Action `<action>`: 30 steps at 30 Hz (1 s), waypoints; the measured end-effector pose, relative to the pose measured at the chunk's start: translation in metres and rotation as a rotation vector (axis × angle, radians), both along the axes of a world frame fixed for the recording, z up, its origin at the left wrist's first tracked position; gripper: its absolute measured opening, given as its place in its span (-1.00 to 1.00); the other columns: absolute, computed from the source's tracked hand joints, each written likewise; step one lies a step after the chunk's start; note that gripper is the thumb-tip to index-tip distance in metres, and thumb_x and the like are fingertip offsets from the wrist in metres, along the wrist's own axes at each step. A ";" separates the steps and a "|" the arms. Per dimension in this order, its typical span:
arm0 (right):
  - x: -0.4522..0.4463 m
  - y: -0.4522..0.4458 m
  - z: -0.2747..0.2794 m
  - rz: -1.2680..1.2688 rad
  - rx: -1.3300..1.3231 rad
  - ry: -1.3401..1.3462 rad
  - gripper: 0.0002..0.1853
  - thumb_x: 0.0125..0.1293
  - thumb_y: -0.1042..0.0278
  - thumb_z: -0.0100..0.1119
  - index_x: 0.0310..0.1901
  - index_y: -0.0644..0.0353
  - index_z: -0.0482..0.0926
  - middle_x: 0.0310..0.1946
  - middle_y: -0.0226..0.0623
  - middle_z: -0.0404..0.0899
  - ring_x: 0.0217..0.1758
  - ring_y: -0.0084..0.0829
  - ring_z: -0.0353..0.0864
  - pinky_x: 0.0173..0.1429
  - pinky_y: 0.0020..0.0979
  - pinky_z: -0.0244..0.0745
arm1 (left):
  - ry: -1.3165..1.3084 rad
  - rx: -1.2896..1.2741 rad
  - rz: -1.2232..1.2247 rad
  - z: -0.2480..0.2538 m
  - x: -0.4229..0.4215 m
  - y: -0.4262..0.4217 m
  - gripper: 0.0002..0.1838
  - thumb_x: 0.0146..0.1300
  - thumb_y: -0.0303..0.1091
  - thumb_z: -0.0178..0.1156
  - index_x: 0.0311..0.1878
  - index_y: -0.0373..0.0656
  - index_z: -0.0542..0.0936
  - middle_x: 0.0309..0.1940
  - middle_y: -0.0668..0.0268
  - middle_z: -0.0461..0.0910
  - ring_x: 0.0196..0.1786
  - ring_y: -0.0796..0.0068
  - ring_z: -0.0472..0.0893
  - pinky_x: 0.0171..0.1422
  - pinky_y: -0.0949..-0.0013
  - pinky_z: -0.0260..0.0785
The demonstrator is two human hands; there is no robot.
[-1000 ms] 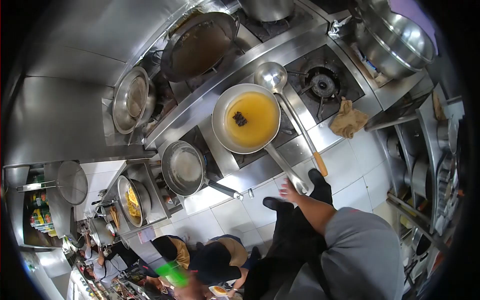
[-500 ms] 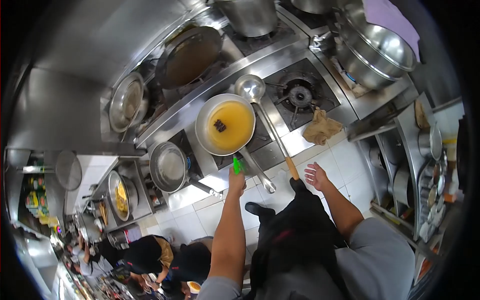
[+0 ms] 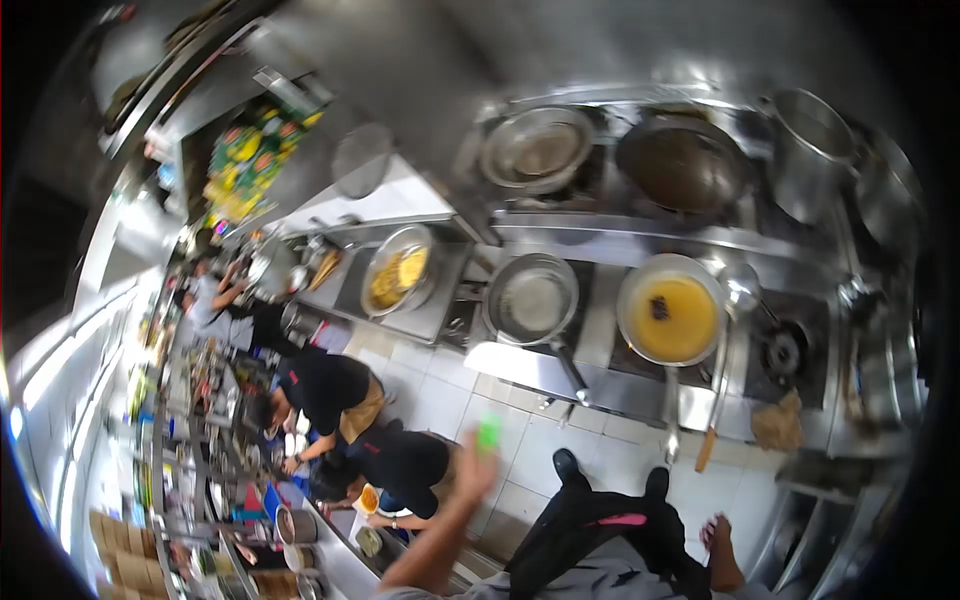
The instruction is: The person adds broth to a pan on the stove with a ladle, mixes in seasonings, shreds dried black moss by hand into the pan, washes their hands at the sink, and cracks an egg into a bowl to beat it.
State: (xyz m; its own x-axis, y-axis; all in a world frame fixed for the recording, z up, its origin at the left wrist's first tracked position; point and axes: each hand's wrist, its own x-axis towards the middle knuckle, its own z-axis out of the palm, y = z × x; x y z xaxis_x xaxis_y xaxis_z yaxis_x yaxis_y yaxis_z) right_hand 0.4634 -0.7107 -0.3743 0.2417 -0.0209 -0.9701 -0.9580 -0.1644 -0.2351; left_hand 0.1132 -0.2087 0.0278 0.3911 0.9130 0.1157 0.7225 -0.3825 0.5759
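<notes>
My left hand (image 3: pixel 474 472) is closed around a small bright green object (image 3: pixel 489 433), blurred and too small to name. It is over the tiled floor, left of my legs and apart from the stove. My right hand (image 3: pixel 715 537) hangs low beside my right leg, holding nothing, its fingers loosely bent and apart. Ahead on the stove stands a pan of yellow liquid (image 3: pixel 688 318) with a dark clump in it. A long ladle (image 3: pixel 739 287) with a wooden handle lies just right of that pan. To its left is another pan (image 3: pixel 534 300) with a pale inside.
A brown cloth (image 3: pixel 777 422) lies at the stove's front edge, near a burner (image 3: pixel 783 350). A large wok (image 3: pixel 684 167) and a metal basin (image 3: pixel 537 150) stand behind. A bowl of yellow food (image 3: pixel 398 270) is on the left counter. Co-workers in black shirts (image 3: pixel 328 390) bend over a bench at left.
My view has swung left, bringing the co-workers and their bench more into sight. My left hand has drawn back from the yellow-liquid pan with the green object; my right hand has lowered.
</notes>
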 end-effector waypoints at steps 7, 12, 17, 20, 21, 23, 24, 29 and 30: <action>-0.018 -0.029 -0.009 0.246 0.016 0.078 -0.84 0.36 0.14 -0.06 -0.12 -0.09 0.46 -0.47 -0.30 0.44 -0.61 -0.34 0.38 -0.57 -0.24 0.42 | -0.099 1.064 0.155 0.318 -0.081 0.350 -0.50 0.46 -0.31 -0.01 0.37 -0.37 0.33 0.29 -0.19 0.39 0.35 -0.16 0.39 0.43 0.07 0.19; -0.032 0.110 0.013 0.677 0.207 -0.182 -0.74 0.41 0.10 0.06 -0.08 0.09 0.53 -0.37 -0.33 0.58 -0.37 -0.42 0.57 -0.30 -0.31 0.55 | 0.713 0.732 0.283 0.321 -0.137 0.581 -0.55 0.39 -0.11 0.13 0.18 -0.25 0.51 0.08 -0.05 0.58 0.10 0.01 0.59 0.12 0.06 0.44; -0.056 0.213 0.118 0.662 0.135 -0.131 -0.68 0.41 0.10 0.11 0.09 0.05 0.49 -0.14 -0.31 0.55 -0.20 -0.38 0.57 -0.12 -0.26 0.56 | 0.737 0.605 0.296 0.269 -0.140 0.576 -0.60 0.39 -0.20 0.08 0.17 -0.23 0.53 0.08 -0.03 0.59 0.09 0.03 0.59 0.15 0.09 0.44; -0.056 0.198 0.118 0.711 0.083 -0.081 -0.68 0.41 0.09 0.10 0.09 0.02 0.48 -0.11 -0.28 0.54 -0.21 -0.38 0.55 -0.13 -0.28 0.54 | 0.670 0.685 0.301 0.256 -0.137 0.527 -0.63 0.39 -0.26 0.06 0.17 -0.22 0.54 0.08 -0.02 0.59 0.09 0.04 0.59 0.18 0.11 0.44; -0.053 0.188 0.117 0.728 0.064 -0.058 -0.67 0.40 0.08 0.11 0.09 0.01 0.47 -0.10 -0.27 0.54 -0.20 -0.37 0.55 -0.12 -0.28 0.54 | 0.615 0.736 0.288 0.250 -0.135 0.502 -0.64 0.39 -0.28 0.05 0.17 -0.22 0.54 0.08 -0.01 0.59 0.09 0.04 0.59 0.18 0.12 0.44; -0.039 0.168 0.083 0.845 0.072 -0.052 -0.66 0.37 0.07 0.15 0.07 0.02 0.46 -0.10 -0.26 0.54 -0.15 -0.35 0.55 -0.13 -0.30 0.52 | 0.465 0.870 0.235 0.245 -0.119 0.404 -0.65 0.39 -0.31 0.03 0.17 -0.21 0.55 0.08 0.00 0.60 0.09 0.05 0.60 0.20 0.13 0.43; -0.028 0.158 0.067 0.822 0.084 -0.024 -0.66 0.34 0.09 0.17 0.06 0.01 0.47 -0.13 -0.28 0.55 -0.13 -0.36 0.55 -0.11 -0.29 0.50 | 0.377 0.906 0.194 0.238 -0.103 0.340 -0.65 0.39 -0.33 0.02 0.16 -0.21 0.55 0.08 0.00 0.60 0.09 0.05 0.60 0.20 0.13 0.43; 0.022 0.099 0.052 1.110 0.053 -0.044 -0.71 0.25 0.07 0.14 -0.24 0.12 0.65 -0.37 -0.15 0.63 -0.34 -0.17 0.61 -0.19 -0.15 0.49 | 0.247 0.374 -0.016 0.124 -0.048 0.034 -0.62 0.40 -0.30 -0.01 0.22 -0.16 0.51 0.15 0.02 0.55 0.17 0.04 0.54 0.29 0.12 0.38; 0.050 0.107 0.059 1.170 0.022 -0.038 -0.71 0.25 0.07 0.14 -0.24 0.12 0.65 -0.36 -0.14 0.63 -0.33 -0.16 0.62 -0.18 -0.15 0.49 | 0.139 0.039 -0.015 0.065 -0.034 -0.010 -0.57 0.42 -0.19 0.00 0.28 -0.12 0.47 0.21 0.02 0.50 0.24 0.01 0.47 0.34 0.07 0.32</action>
State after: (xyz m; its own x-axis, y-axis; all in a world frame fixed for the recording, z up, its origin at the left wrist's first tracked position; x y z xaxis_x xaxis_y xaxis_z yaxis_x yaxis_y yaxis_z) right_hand 0.5135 -0.6035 -0.3157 0.1308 0.2503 -0.9593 -0.2180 -0.9367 -0.2741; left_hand 0.0795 -0.2190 0.0926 0.4193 0.9029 0.0950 0.7884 -0.4140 0.4549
